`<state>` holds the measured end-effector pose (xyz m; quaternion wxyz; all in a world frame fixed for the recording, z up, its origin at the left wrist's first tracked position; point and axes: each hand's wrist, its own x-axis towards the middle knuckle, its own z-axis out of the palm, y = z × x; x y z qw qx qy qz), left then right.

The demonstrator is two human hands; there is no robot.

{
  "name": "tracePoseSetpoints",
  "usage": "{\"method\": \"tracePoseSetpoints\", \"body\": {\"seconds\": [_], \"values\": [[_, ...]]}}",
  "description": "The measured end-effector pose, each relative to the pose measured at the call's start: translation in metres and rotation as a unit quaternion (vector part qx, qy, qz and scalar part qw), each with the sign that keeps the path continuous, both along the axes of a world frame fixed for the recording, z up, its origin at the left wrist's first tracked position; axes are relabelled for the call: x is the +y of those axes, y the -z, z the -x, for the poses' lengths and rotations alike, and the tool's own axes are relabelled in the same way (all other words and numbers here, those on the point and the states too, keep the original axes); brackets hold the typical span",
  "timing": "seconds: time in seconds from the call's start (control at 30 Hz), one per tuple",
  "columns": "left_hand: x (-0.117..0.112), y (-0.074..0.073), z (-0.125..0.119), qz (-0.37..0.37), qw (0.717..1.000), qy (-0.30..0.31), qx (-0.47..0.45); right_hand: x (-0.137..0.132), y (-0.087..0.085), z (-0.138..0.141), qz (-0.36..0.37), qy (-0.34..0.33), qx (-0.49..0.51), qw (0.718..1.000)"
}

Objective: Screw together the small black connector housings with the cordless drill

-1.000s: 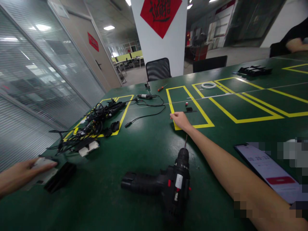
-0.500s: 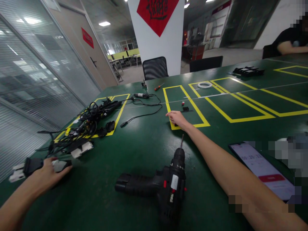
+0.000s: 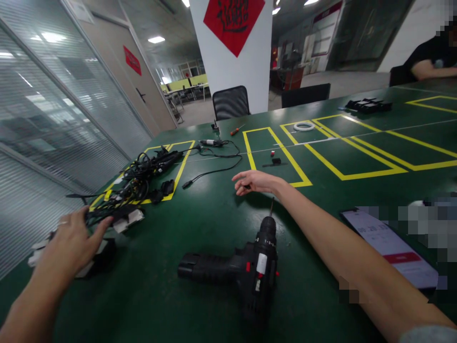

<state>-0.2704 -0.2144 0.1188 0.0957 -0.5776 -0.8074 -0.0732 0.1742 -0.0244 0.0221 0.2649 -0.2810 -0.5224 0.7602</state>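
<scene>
My left hand (image 3: 73, 240) is spread at the near end of the cable bundle (image 3: 137, 178), thumb apart from the fingers, holding nothing I can see. Beneath it lies a black and white part (image 3: 102, 255), partly covered by the hand. Another black and white piece (image 3: 130, 219) rests just right of the fingers. My right hand (image 3: 255, 182) is above the table with curled fingers, and a small dark piece (image 3: 247, 186) shows between them; its kind is too small to tell. Below that hand lies a black cordless drill (image 3: 255, 271), bit pointing away from me.
Yellow tape (image 3: 302, 184) marks rectangles on the green table. Inside one are a small black part (image 3: 276, 161) and a tiny red piece (image 3: 273, 153). A screwdriver (image 3: 234, 131), a white ring (image 3: 304, 126) and a phone (image 3: 389, 245) lie around. A person (image 3: 430, 59) sits far right.
My right hand has moved left and nearer, out of the taped rectangle, with the small dark piece in its fingers. My left hand has lifted off the black and white part towards the cables.
</scene>
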Motion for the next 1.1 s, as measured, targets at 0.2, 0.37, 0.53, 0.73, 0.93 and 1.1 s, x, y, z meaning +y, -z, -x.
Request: {"method": "tracePoseSetpoints", "body": {"seconds": [0.2,0.37,0.53,0.73,0.93,1.1], "values": [[0.056,-0.001,-0.141,-0.008,0.956,0.293,-0.018,-0.019,-0.018,0.022,0.008,-0.112,0.021,0.993],[0.093,0.026,-0.24,-0.018,0.889,0.456,-0.042,-0.021,-0.023,0.026,-0.013,-0.113,0.135,0.984],[0.112,0.044,-0.261,-0.029,0.89,0.452,-0.059,-0.017,-0.018,0.029,-0.011,-0.064,0.158,0.985],[0.106,0.06,-0.248,-0.049,0.896,0.43,-0.102,-0.018,-0.009,0.038,-0.006,-0.058,0.135,0.989],[0.101,0.069,-0.249,-0.037,0.913,0.395,-0.093,-0.02,0.002,0.048,-0.011,-0.036,0.103,0.994],[0.101,0.065,-0.24,-0.034,0.918,0.382,-0.102,-0.016,0.0,0.044,-0.039,0.029,0.063,0.997]]}}
